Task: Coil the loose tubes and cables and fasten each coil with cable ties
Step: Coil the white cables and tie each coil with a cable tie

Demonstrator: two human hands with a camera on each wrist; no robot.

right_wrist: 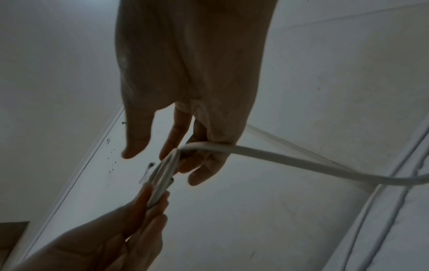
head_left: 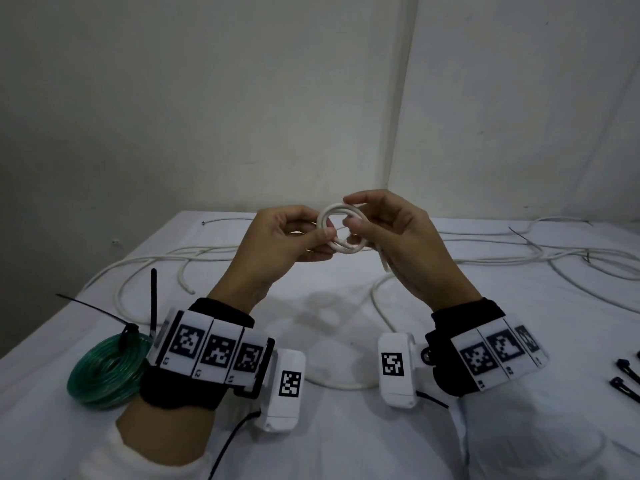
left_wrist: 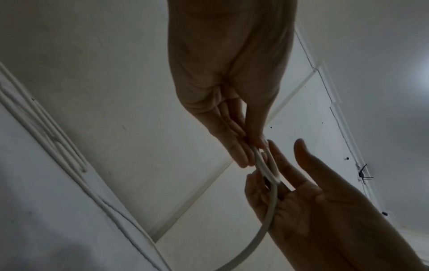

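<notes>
Both hands hold one small coil of white round cable (head_left: 341, 230) above the white-covered table (head_left: 329, 445): left hand (head_left: 284, 244) pinches its left side, right hand (head_left: 391, 233) curls around its right. One tied green tube coil (head_left: 104, 372) lies left of it; two black cable ties (head_left: 628, 379) right.

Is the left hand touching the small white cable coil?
Touching. The head view shows the left hand pinching the white cable coil at its left side.
</notes>
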